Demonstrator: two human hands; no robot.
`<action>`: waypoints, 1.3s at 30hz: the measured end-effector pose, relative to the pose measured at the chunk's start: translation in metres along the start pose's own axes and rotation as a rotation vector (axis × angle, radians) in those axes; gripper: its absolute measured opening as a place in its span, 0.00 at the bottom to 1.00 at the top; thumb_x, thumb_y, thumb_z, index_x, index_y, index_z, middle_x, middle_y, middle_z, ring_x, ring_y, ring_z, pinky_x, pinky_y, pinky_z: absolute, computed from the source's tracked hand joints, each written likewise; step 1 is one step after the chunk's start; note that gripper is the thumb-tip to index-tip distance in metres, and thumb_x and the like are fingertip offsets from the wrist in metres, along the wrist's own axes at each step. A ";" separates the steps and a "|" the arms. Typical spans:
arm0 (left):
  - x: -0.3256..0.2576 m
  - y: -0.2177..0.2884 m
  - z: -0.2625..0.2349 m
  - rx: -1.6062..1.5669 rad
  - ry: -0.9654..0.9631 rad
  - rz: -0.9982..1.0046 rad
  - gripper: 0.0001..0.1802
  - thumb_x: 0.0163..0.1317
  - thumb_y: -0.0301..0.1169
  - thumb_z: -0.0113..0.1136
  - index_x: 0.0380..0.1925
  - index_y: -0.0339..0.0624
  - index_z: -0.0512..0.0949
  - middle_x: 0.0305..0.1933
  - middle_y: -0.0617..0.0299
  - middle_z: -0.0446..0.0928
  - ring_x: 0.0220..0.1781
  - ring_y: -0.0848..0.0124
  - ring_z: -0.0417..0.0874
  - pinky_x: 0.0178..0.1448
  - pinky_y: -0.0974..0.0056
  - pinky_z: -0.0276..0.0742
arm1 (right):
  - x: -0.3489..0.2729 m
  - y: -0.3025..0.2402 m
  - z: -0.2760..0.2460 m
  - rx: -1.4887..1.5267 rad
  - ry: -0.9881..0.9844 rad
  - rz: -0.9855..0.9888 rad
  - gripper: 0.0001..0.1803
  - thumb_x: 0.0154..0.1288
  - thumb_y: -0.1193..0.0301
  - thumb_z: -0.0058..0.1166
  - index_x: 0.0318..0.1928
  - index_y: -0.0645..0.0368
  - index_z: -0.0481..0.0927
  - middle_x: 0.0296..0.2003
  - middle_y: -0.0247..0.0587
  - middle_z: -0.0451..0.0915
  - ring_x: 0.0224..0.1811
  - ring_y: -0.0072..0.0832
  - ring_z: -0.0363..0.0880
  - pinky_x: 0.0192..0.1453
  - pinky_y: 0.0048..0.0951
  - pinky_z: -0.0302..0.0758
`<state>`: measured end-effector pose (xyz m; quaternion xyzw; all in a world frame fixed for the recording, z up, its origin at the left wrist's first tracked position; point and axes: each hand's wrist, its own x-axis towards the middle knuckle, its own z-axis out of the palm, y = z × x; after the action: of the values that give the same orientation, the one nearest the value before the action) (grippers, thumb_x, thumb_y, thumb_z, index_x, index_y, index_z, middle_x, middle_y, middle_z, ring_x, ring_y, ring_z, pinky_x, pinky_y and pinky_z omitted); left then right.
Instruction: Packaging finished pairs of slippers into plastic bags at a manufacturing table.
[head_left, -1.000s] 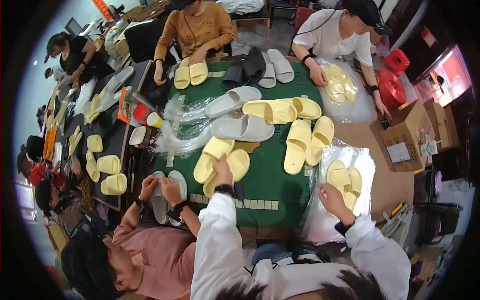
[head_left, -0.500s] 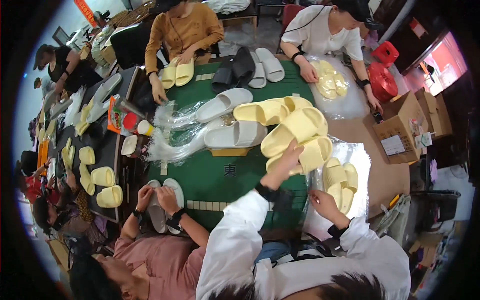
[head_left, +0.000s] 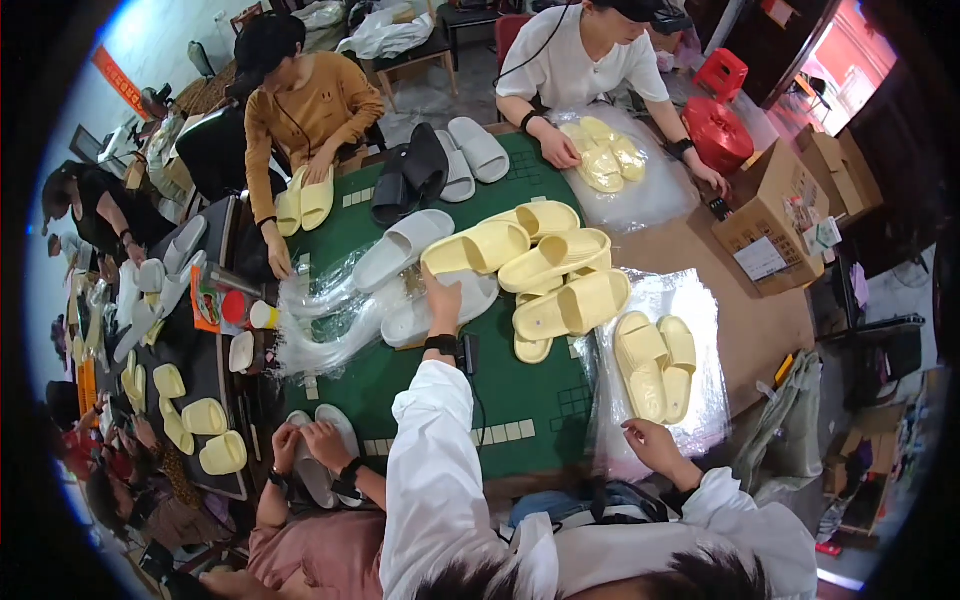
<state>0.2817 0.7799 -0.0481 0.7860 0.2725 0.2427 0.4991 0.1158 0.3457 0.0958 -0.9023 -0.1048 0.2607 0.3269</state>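
Observation:
My left hand (head_left: 443, 300) reaches across the green table (head_left: 520, 400), fingers apart, resting on a grey slipper (head_left: 405, 322) just below a yellow slipper (head_left: 478, 248). It holds nothing. To its right is a heap of yellow slippers (head_left: 560, 285). My right hand (head_left: 652, 447) grips the near edge of a clear plastic bag (head_left: 700, 310) on the brown table part. A pair of yellow slippers (head_left: 655, 362) lies in that bag, just beyond the hand.
A second grey slipper (head_left: 400, 248) and crumpled clear bags (head_left: 320, 325) lie left of my hand. Three other people handle slippers around the table, one in pink (head_left: 310, 450) close on my left. A cardboard box (head_left: 775, 215) stands at the right.
My left hand carried a pair of yellow slippers to the right, left them on the heap, and has come back empty to the grey slipper. The right hand has slid down the bag.

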 end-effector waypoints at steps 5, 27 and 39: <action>0.000 0.086 -0.004 -0.038 -0.063 -0.045 0.33 0.47 0.20 0.58 0.56 0.37 0.61 0.53 0.47 0.69 0.57 0.56 0.70 0.60 0.61 0.63 | -0.007 0.006 -0.003 -0.005 0.056 -0.011 0.12 0.59 0.69 0.50 0.42 0.59 0.76 0.29 0.46 0.79 0.30 0.39 0.78 0.36 0.33 0.73; 0.022 0.177 0.108 0.031 -0.253 0.393 0.34 0.58 0.37 0.54 0.63 0.51 0.54 0.56 0.46 0.68 0.58 0.52 0.68 0.61 0.48 0.57 | -0.074 0.024 -0.009 0.029 0.241 0.135 0.11 0.60 0.69 0.48 0.42 0.58 0.76 0.31 0.48 0.78 0.31 0.41 0.78 0.37 0.35 0.74; -0.043 0.138 0.097 0.481 -0.130 0.423 0.30 0.55 0.38 0.55 0.58 0.46 0.61 0.57 0.40 0.62 0.59 0.46 0.62 0.61 0.45 0.53 | -0.088 0.062 -0.010 0.072 0.271 0.083 0.12 0.59 0.70 0.48 0.43 0.59 0.75 0.36 0.47 0.76 0.38 0.40 0.75 0.42 0.36 0.71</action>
<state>0.3392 0.6391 0.0370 0.9343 0.1203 0.2192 0.2541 0.0478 0.2612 0.0978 -0.9205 -0.0129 0.1535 0.3592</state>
